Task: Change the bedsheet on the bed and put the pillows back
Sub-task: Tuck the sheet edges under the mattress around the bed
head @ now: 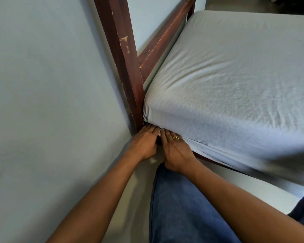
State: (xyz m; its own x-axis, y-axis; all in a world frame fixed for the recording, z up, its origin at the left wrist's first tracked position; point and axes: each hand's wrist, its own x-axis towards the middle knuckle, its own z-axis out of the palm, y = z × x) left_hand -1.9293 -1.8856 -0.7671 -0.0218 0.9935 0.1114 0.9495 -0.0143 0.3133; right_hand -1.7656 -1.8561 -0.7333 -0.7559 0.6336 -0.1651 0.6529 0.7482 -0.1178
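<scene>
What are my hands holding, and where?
Cannot tell: left hand and right hand touch the bedsheet at its corner by the bedpost, fingertips partly hidden.

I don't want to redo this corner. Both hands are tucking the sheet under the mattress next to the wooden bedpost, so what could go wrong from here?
1. The left hand works right against the chipped bedpost, so knuckles could scrape or get pinched.
2. The sheet is bunched at the corner; it may pop loose once released.
3. The ring on the right hand could snag the fabric.
</scene>
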